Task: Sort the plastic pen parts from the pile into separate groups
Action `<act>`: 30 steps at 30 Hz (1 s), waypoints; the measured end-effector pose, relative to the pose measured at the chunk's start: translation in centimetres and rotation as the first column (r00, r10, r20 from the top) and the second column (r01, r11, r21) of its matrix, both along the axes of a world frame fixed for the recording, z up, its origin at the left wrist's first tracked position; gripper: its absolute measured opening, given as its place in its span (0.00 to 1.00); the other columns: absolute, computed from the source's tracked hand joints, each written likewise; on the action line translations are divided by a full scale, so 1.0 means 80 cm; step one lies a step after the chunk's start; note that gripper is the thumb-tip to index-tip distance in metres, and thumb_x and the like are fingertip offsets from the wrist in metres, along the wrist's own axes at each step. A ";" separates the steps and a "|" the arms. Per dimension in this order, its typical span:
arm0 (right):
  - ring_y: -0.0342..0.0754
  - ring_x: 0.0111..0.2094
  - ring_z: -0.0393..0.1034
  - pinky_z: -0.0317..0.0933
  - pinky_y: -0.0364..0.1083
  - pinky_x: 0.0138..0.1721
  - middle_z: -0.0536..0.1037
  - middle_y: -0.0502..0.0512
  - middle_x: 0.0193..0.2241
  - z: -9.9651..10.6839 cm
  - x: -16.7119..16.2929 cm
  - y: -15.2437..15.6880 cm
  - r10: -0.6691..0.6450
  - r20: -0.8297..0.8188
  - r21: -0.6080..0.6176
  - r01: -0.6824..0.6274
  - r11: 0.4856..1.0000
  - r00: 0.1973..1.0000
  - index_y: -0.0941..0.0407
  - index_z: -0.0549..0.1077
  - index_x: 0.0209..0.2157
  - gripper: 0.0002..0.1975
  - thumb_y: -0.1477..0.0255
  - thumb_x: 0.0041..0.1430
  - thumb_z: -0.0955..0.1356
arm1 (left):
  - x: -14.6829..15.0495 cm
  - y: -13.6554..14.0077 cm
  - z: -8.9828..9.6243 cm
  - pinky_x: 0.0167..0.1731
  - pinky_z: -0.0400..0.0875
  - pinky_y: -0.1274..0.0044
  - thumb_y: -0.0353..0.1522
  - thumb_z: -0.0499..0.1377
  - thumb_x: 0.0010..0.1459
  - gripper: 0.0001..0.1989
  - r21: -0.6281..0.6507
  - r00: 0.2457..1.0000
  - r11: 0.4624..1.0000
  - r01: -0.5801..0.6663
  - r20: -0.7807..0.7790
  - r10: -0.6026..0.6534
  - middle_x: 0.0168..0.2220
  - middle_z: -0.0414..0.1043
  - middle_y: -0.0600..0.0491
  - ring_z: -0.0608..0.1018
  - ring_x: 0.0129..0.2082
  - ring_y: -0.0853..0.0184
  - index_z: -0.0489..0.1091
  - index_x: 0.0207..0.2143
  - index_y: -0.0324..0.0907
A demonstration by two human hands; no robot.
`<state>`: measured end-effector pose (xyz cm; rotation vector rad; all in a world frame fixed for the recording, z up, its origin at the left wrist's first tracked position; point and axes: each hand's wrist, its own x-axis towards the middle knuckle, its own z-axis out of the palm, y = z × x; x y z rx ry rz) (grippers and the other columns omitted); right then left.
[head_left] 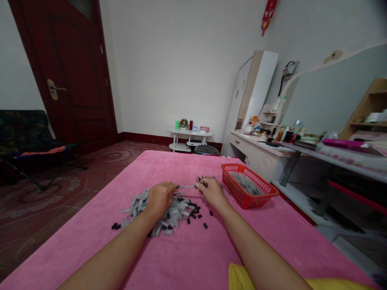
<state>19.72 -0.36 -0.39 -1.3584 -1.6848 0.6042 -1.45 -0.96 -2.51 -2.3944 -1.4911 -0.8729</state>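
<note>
A thin greyish, see-through tube [186,186] is stretched level between my two hands. At its left end my left hand [160,197] is closed, fingers pinched together, over a loose pile of clear plastic sleeves [178,211]. My right hand [211,191] pinches the other end between thumb and fingers. Small black caps [193,209] are mixed into the pile and scattered along its right side. Just behind my right hand, thin dark pointed pieces [202,177] stick out, partly hidden by it.
To the right stands a red plastic basket [256,197] holding many clear pieces [246,183]. A pink cloth [187,257] covers the table. Yellow fabric [238,278] lies at the near edge, by my right forearm. A dressing table [256,147] stands beyond on the right.
</note>
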 end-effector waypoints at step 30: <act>0.40 0.15 0.62 0.54 0.39 0.17 0.70 0.49 0.16 -0.008 0.002 0.004 0.054 -0.107 -0.094 -0.064 0.994 0.993 0.58 0.69 0.22 0.07 0.71 0.50 0.65 | 0.001 -0.002 0.000 0.37 0.67 0.77 0.27 0.51 0.57 0.15 -0.020 1.000 1.000 -0.014 -0.009 0.014 0.38 0.77 0.52 0.76 0.38 0.65 0.74 0.42 0.47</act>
